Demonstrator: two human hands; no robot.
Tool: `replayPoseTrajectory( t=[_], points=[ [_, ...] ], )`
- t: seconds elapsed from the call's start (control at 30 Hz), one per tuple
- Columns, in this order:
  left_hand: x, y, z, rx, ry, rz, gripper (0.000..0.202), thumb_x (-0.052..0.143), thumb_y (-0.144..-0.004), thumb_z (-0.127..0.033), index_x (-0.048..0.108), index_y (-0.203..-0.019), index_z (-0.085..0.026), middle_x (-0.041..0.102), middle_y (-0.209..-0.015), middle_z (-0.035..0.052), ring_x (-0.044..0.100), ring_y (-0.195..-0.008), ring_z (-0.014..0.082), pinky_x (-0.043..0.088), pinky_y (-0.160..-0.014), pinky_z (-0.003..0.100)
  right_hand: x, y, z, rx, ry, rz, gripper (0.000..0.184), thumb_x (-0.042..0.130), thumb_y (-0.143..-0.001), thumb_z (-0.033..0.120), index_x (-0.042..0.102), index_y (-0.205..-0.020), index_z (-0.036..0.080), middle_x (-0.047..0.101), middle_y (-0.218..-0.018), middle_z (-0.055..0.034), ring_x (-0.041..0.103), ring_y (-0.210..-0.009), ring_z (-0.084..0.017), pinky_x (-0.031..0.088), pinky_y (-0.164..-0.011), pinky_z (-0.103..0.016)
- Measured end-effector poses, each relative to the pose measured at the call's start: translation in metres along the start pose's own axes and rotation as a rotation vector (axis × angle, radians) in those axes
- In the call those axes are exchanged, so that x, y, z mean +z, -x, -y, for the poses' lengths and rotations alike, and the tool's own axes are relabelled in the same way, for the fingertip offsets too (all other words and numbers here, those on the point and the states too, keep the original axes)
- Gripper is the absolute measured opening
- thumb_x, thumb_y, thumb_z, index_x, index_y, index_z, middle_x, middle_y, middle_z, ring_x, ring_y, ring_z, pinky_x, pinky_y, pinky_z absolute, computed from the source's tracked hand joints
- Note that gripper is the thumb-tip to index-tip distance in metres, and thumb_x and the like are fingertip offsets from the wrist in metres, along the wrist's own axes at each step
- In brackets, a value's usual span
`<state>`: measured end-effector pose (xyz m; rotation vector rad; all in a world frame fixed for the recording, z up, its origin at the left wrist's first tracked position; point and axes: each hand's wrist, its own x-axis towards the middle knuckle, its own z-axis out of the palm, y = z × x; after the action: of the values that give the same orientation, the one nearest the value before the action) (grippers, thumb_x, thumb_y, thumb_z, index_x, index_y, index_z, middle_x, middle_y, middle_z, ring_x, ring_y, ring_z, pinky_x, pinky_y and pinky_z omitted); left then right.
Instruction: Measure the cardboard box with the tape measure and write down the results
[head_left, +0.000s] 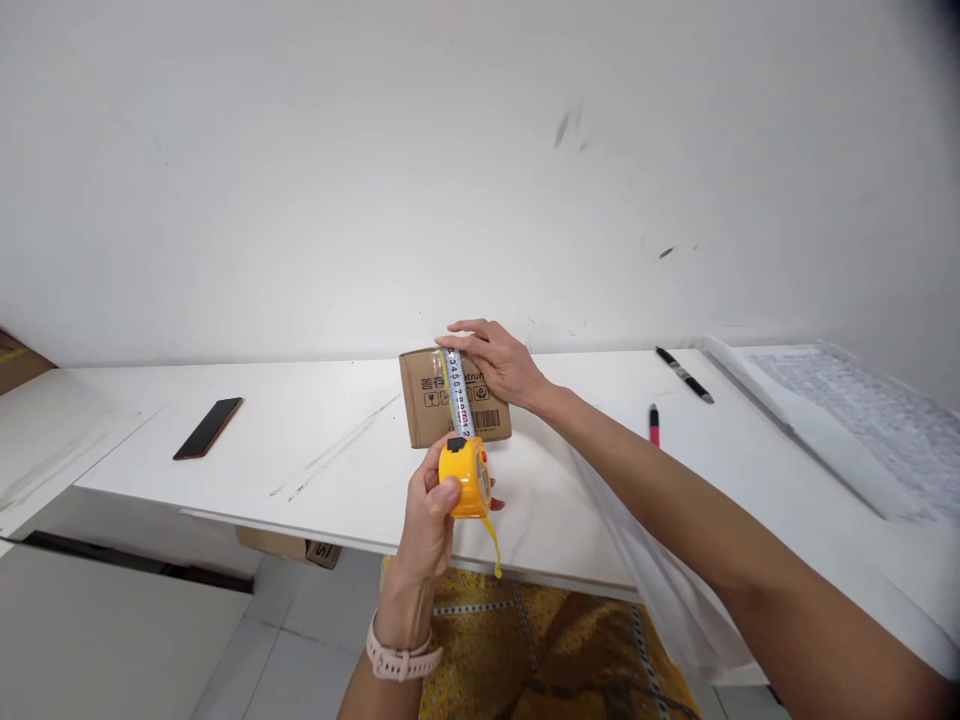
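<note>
A small brown cardboard box (420, 405) with printed symbols and a barcode lies on the white table. My left hand (429, 515) is closed around a yellow tape measure (466, 478) just in front of the box's near edge. The pulled-out tape (457, 390) runs across the box's top, numbers up, to its far edge. There my right hand (510, 365) holds the tape's end with its fingers, its palm resting over the box's right side. A yellow wrist strap (493, 545) hangs from the tape measure's case.
A dark phone (208, 429) lies on the table (330, 430) at left. To the right are a black pen (684, 375), a red-and-black pen (655, 428) and a white sheet-like bundle (795, 430). The wall (375, 180) rises behind; a carton (289, 543) sits below the table.
</note>
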<state>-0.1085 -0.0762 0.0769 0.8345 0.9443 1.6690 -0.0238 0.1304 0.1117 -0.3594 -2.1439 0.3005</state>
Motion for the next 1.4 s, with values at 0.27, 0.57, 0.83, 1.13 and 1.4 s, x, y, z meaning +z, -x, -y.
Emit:
replayPoseTrajectory(
  t=[0.27, 0.57, 0.83, 1.13, 1.4],
  points=[
    [-0.019, -0.004, 0.016, 0.032, -0.196, 0.029, 0.071, 0.08, -0.07, -0.049, 0.056, -0.131, -0.02, 0.065, -0.107, 0.0082, 0.062, -0.092, 0.0235, 0.062, -0.076, 0.041, 0.001, -0.006, -0.003, 0.059, 0.03, 0.049, 0.053, 0.033, -0.094, 0.006, 0.066, -0.126, 0.034, 0.068, -0.117, -0.0002, 0.054, -0.098, -0.022, 0.05, -0.084, -0.037],
    [-0.038, -0.01, 0.033, 0.041, -0.295, 0.044, 0.072, 0.081, -0.071, -0.045, 0.053, -0.134, -0.024, 0.06, -0.116, 0.0081, 0.057, -0.101, 0.0234, 0.056, -0.08, 0.035, 0.007, -0.015, -0.015, 0.093, -0.079, -0.009, 0.047, 0.034, -0.097, 0.013, 0.07, -0.121, 0.034, 0.069, -0.111, -0.0012, 0.052, -0.092, -0.021, 0.047, -0.085, -0.039],
    [-0.041, -0.013, 0.036, 0.032, -0.286, 0.063, 0.075, 0.08, -0.072, -0.045, 0.05, -0.137, -0.023, 0.059, -0.117, 0.0098, 0.056, -0.103, 0.0252, 0.054, -0.085, 0.039, 0.009, -0.016, -0.019, 0.105, -0.114, -0.018, 0.047, 0.034, -0.097, 0.013, 0.071, -0.119, 0.033, 0.068, -0.103, -0.0019, 0.051, -0.09, -0.02, 0.046, -0.084, -0.039],
    [-0.041, -0.015, 0.036, 0.038, -0.276, 0.082, 0.075, 0.08, -0.071, -0.046, 0.049, -0.136, -0.024, 0.063, -0.116, 0.0097, 0.058, -0.101, 0.0248, 0.054, -0.084, 0.037, 0.01, -0.018, -0.021, 0.123, -0.157, -0.017, 0.046, 0.036, -0.097, 0.013, 0.072, -0.117, 0.034, 0.066, -0.098, -0.003, 0.051, -0.09, -0.02, 0.046, -0.086, -0.04],
    [-0.037, -0.014, 0.035, 0.021, -0.274, 0.084, 0.073, 0.078, -0.072, -0.047, 0.049, -0.135, -0.024, 0.062, -0.116, 0.0096, 0.059, -0.097, 0.0243, 0.056, -0.079, 0.037, 0.001, -0.026, -0.017, 0.231, -0.353, 0.063, 0.039, 0.039, -0.1, 0.023, 0.076, -0.109, 0.028, 0.065, -0.097, -0.005, 0.055, -0.094, -0.018, 0.047, -0.09, -0.041]
  ],
)
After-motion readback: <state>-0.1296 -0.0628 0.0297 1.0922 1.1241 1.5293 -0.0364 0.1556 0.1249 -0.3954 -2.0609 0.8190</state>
